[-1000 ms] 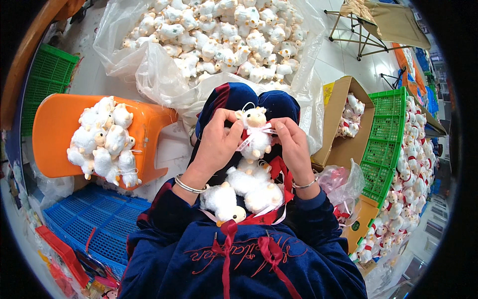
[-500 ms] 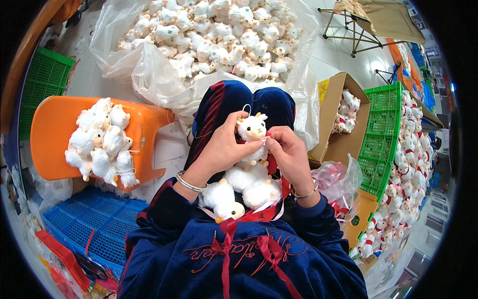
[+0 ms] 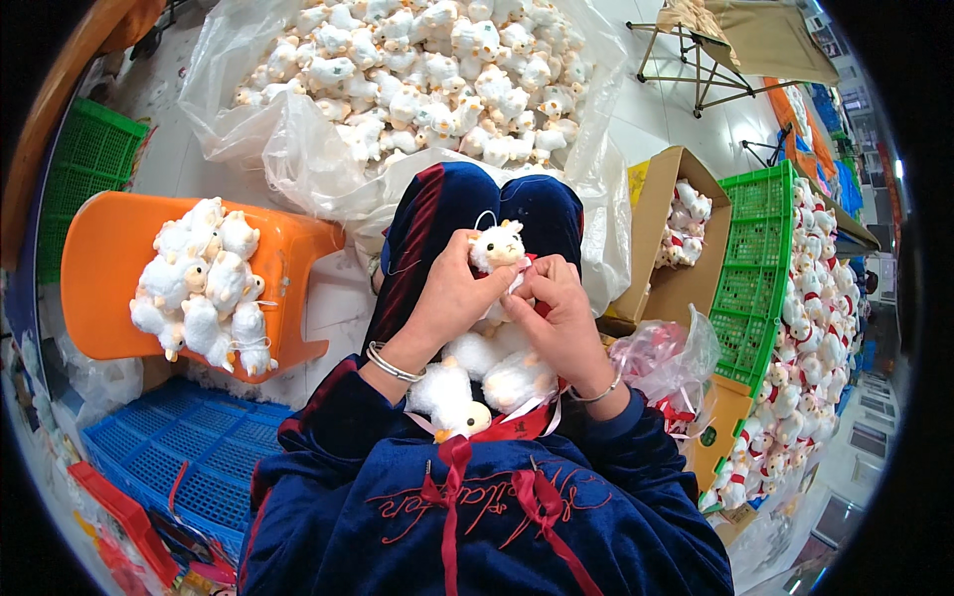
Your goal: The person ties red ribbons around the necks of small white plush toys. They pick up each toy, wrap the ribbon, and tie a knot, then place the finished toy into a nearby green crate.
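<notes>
The fingers of the left hand (image 3: pixel 445 296) grip a small white plush sheep (image 3: pixel 495 244), the thumb lying across its front below the face. The fingers of the right hand (image 3: pixel 558 308) curl in at a pale pink ribbon (image 3: pixel 521 270) at its neck, meeting the left thumb (whether they pinch the ribbon, I cannot tell). The held sheep is upright near the hub of the view, over the lap, a white loop standing above its head. Toward six o'clock, more sheep (image 3: pixel 447 394) lie on the lap. At nine o'clock, an orange stool (image 3: pixel 104 268) bears a cluster of them; at eight sits a blue crate (image 3: pixel 164 442). A large clear bag (image 3: pixel 316 149) of sheep fills twelve o'clock, and at three stands a green crate (image 3: pixel 750 238).
</notes>
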